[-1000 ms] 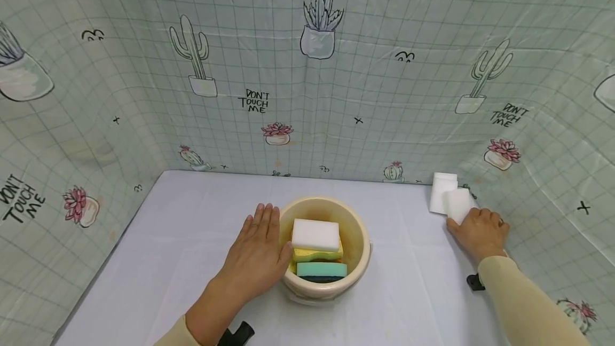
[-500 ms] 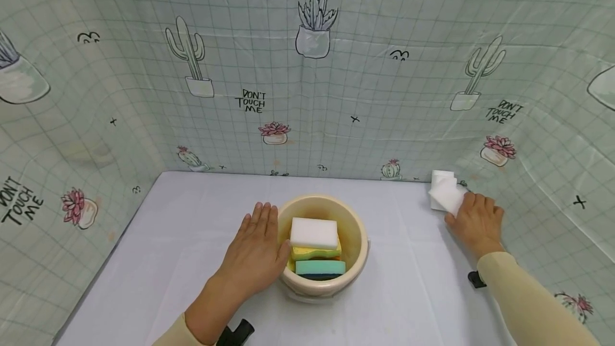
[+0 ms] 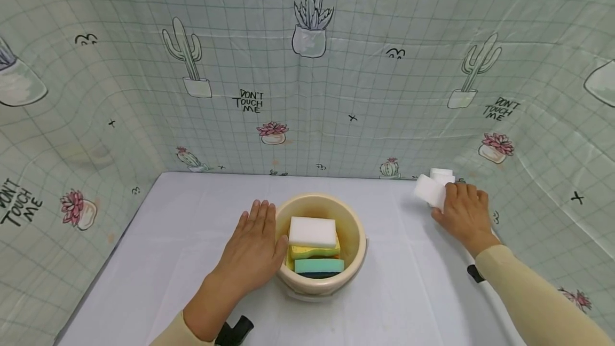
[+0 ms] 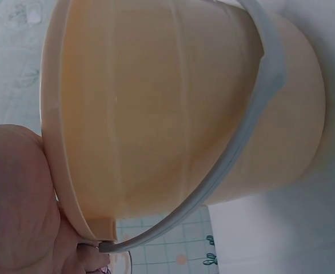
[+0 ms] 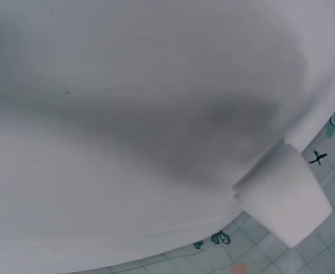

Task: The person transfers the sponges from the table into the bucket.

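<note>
A: Start big: the white table (image 3: 182, 260) carries it all, and the cream bucket (image 3: 357, 239) stands near its middle, a pale grey handle (image 4: 259, 108) folded down against its side in the left wrist view. Everything else I'll place off that bucket.

B: Left hand (image 3: 254, 250)?

A: Flat against the bucket's left wall, palm on the rim side, fingers straight and pressed together, pointing toward the back curtain. It steadies rather than grips; the wrist view shows the palm touching the rim.

B: And the other one?

A: Right hand (image 3: 461, 215) is well to the right of the bucket, near the table's back corner, raised a little. It pinches a white foam block (image 3: 429, 191) at one end, fingers curled over the top, the block tilted and sticking out toward the bucket. The right wrist view shows that block (image 5: 284, 197) clear of the cloth, with its shadow below.

B: Anything behind it?

A: A second white block (image 3: 442, 174), just behind the held one, farther from the bucket, against the curtain. Whether the two touch I cannot tell.

B: Inside the bucket?

A: A stack: white sponge (image 3: 312, 231) on top, yellow sponge (image 3: 314, 251) beneath, then a teal sponge (image 3: 319, 266) at the near edge, with something dark under it.
</note>
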{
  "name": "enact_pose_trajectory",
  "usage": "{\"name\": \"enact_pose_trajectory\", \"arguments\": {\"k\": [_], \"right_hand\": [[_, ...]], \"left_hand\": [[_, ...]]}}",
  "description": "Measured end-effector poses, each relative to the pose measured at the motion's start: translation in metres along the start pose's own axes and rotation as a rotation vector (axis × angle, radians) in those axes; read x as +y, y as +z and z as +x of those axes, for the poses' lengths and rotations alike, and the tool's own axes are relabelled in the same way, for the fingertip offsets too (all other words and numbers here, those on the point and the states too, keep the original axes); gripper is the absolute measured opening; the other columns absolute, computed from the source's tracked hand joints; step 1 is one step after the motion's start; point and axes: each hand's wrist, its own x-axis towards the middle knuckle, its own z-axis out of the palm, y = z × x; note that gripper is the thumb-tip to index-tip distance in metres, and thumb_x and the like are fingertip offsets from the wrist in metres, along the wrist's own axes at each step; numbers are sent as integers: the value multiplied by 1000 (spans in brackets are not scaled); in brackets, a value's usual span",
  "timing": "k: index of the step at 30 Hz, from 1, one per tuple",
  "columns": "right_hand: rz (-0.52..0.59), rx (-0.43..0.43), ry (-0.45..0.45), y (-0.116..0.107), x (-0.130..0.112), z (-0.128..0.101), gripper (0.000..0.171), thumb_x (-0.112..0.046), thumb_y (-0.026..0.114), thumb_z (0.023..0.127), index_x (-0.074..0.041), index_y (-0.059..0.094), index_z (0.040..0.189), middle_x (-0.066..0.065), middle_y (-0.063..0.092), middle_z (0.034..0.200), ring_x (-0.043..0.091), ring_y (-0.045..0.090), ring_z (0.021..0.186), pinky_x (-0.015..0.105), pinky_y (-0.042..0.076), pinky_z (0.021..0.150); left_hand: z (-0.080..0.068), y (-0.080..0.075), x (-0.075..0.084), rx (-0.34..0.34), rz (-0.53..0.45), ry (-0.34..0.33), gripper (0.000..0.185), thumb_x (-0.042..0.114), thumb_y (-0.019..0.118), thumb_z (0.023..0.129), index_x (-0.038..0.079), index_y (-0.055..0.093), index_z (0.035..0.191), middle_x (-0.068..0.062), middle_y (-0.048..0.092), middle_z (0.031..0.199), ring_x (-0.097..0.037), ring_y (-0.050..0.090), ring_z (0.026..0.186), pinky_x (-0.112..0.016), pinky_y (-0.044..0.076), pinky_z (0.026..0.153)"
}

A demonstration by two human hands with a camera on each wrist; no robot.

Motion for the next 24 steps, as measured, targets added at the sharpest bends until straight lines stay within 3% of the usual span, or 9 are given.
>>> {"name": "enact_pose_trajectory", "arguments": {"k": [4,11,24], "right_hand": [[-21,5,-48,-7,-12,4,57,-30,76,86,7,43,114,29,51,114,50,46,109,70,35,96],[-33,94,-138,-20,-31,11,62,-27,78,82,6,45,122,27,53,117,49,49,113,68,38,97],[-50,200,-285,-47,-64,21,59,-28,77,80,5,49,120,25,58,115,47,52,112,64,40,96]], "left_hand": [[0,0,0,-4,-5,-8,71,35,47,110,-12,30,160,-29,29,169,-44,20,161,-59,19,130],[-1,1,0,8,-4,-6,71,35,48,109,-12,31,160,-30,30,168,-44,21,161,-59,20,130],[-1,3,0,20,5,9,70,34,48,109,-12,32,159,-30,31,168,-44,22,160,-59,21,130]]}}
